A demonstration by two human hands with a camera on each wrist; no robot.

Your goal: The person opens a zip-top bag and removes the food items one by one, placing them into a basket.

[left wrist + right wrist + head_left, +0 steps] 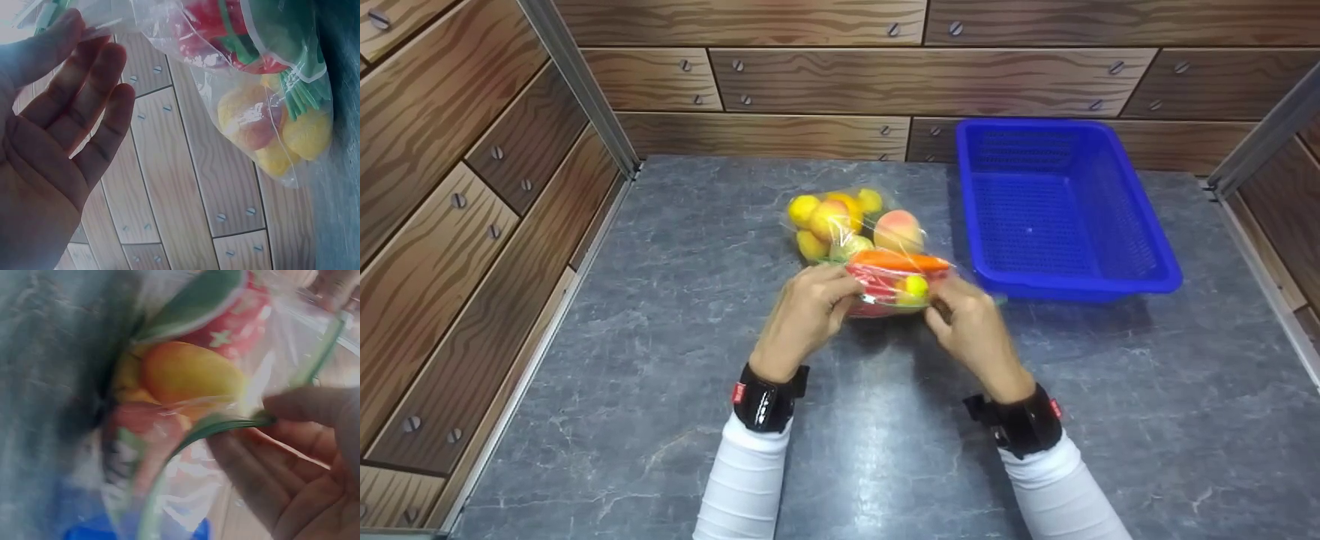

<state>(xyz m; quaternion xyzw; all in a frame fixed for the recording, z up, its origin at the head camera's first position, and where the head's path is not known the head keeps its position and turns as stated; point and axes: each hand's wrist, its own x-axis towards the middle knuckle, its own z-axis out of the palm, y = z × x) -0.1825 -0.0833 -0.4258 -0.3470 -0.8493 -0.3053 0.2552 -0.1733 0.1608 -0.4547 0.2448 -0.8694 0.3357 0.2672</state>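
A clear plastic bag (885,309) with a green strip (191,437) along its mouth is full of fruit and vegetables. Through the film I see an orange carrot (894,260), a peach (898,230), several yellow and orange fruits (831,219) and something red. My left hand (804,319) pinches one side of the bag's mouth between thumb and fingertip; its other fingers are loosely bent in the left wrist view. On the opposite side, my right hand (976,330) pinches the green strip. The film's glare and blur in the right wrist view hide some contents.
A blue plastic basket (1080,285) with perforated walls stands at the back right, beside the bag. The grey marbled tabletop (660,315) is bounded by wood-patterned panels (825,79) at the back and sides.
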